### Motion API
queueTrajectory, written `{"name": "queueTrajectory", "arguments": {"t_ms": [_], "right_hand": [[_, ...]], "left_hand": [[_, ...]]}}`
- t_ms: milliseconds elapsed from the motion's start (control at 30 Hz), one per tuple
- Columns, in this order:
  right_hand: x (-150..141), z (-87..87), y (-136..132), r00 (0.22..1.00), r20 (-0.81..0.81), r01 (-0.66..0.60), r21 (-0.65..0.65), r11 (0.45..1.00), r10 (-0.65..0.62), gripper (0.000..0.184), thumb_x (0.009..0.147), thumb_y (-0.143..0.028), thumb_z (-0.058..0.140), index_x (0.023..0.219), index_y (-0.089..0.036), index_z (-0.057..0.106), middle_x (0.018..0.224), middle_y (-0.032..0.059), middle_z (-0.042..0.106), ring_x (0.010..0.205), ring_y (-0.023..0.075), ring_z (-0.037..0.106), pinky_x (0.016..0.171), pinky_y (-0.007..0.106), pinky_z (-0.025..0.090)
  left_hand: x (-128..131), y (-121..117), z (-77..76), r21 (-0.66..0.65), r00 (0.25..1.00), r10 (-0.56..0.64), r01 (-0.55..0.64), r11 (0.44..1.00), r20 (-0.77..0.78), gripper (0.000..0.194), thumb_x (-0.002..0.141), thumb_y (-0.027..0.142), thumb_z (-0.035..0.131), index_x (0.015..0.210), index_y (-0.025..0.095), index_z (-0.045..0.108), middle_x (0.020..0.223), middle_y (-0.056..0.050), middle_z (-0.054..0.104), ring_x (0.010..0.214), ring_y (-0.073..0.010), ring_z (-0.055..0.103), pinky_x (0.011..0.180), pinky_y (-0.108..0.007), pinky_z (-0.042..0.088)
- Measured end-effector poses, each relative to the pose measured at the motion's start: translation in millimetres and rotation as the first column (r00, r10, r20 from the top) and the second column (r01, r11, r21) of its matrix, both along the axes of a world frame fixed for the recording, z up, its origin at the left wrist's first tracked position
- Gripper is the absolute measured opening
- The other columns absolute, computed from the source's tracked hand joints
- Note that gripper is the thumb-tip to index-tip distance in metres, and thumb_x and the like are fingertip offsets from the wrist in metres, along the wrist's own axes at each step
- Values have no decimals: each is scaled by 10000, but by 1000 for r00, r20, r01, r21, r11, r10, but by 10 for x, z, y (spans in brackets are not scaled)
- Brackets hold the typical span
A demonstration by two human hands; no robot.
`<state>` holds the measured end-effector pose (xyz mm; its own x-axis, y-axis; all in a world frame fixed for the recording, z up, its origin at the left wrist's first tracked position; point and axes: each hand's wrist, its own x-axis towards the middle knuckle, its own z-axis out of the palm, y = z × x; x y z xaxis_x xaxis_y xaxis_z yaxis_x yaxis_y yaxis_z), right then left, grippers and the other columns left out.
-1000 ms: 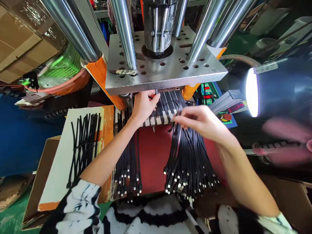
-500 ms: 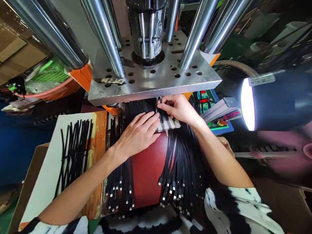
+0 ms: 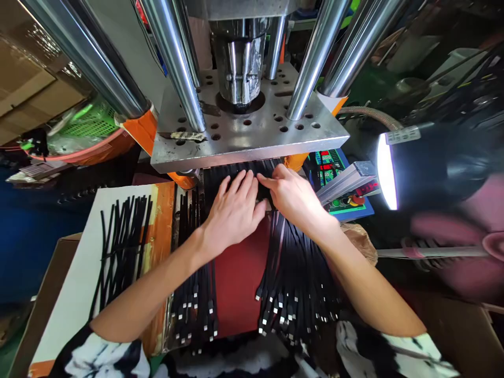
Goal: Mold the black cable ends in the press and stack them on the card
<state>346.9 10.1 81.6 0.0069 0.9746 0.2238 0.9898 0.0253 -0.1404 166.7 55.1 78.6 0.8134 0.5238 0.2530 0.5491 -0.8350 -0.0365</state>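
My left hand [image 3: 236, 210] lies flat, fingers stretched out, on the dark slotted fixture [image 3: 212, 181] under the press plate [image 3: 252, 149]. Beside it, my right hand [image 3: 295, 199] has curled fingers, with the index finger reaching down to the fixture near my left fingertips. Whatever may be inside the curled fingers is hidden. Below my right hand fans a bundle of black USB cables [image 3: 291, 257], silver plugs towards me. Left of the red surface [image 3: 242, 289] hangs another group of black cables [image 3: 195, 289] with silver plugs. My hands cover most of the fixture.
Steel columns [image 3: 173, 63] rise from the press plate. Tied black cables [image 3: 124, 236] lie on a white board [image 3: 79, 262] at left. At right are a lit lamp [image 3: 388, 173], a control panel [image 3: 350, 207] and a blurred pink fan [image 3: 452, 247]. A basket [image 3: 84, 126] stands back left.
My left hand came down from under the plate to lie flat on the fixture. My right hand moved from the cable bundle to the fixture, pinched a cable there, then turned its index finger downward.
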Motion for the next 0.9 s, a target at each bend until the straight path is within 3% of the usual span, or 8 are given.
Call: {"name": "queueTrajectory", "arguments": {"t_ms": [200, 300, 367, 467, 567, 667, 767, 900], "right_hand": [[-46, 107, 809, 995, -71, 64, 2, 998, -63, 480, 1050, -96, 337, 1359, -72, 702, 1269, 257, 720, 1176, 372, 660, 994, 498, 535], [15, 122, 959, 993, -109, 37, 18, 999, -35, 447, 1042, -86, 346, 1326, -66, 691, 1249, 255, 727, 1190, 370, 646, 1031, 522, 519], [30, 86, 735, 994, -111, 13, 64, 998, -6, 445, 1005, -65, 375, 1336, -61, 672, 1288, 265, 699, 1189, 376, 647, 1020, 518, 516], [-8, -87, -82, 987, -157, 53, 240, 969, -16, 393, 1025, -152, 404, 1341, -120, 633, 1254, 227, 673, 1064, 344, 673, 894, 461, 537], [-100, -420, -1080, 964, -184, 229, 206, 951, -192, 322, 1091, -442, 459, 1189, -184, 626, 1042, 157, 683, 896, 315, 666, 741, 415, 510], [-191, -806, -1717, 928, -116, 360, 33, 932, -355, 456, 1102, -603, 368, 1027, -219, 602, 925, 124, 655, 761, 298, 636, 613, 395, 431], [-212, -1053, -1859, 883, -197, 428, -29, 903, -425, 483, 1108, -613, 333, 904, -245, 569, 863, 94, 653, 722, 279, 629, 611, 383, 405], [-147, -1024, -1766, 829, -390, 438, 6, 899, -401, 477, 1075, -616, 448, 810, -246, 590, 808, 67, 669, 691, 241, 617, 659, 373, 431]], "left_hand": [[361, 717, 160, 3, 999, 43, -43, 999, 2, 452, 1093, 232, 363, 1261, 7, 718, 1345, -281, 739, 1320, -370, 686, 1183, -524, 480], [414, 865, 188, -23, 995, 42, -40, 999, 93, 408, 1089, 228, 388, 1174, 40, 741, 1216, -249, 785, 1179, -324, 749, 1105, -464, 545], [234, 720, 160, -9, 978, -93, 97, 995, 184, 372, 1078, 222, 415, 1196, 64, 731, 1243, -210, 784, 1183, -298, 745, 1094, -458, 560], [-349, 159, 31, 85, 891, -332, 322, 943, 309, 285, 1045, 205, 467, 1099, 161, 743, 1125, -102, 816, 1128, -251, 755, 1030, -415, 593], [-984, -467, -171, -47, 941, 56, -43, 998, 333, 205, 1032, 222, 525, 908, 203, 687, 773, -26, 755, 685, -184, 725, 691, -305, 579], [-1303, -789, -349, -162, 885, 464, -461, 872, -19, 191, 1022, 338, 599, 921, 200, 682, 794, -59, 774, 642, -238, 730, 575, -327, 503], [-1299, -803, -410, -228, 823, 497, -558, 798, -277, 219, 1013, 249, 557, 832, 204, 672, 864, -100, 799, 768, -280, 768, 646, -340, 499], [-1245, -674, -368, -393, 802, 525, -597, 699, -284, 209, 968, 216, 564, 779, 220, 653, 780, -59, 768, 720, -245, 721, 637, -314, 435]]}}
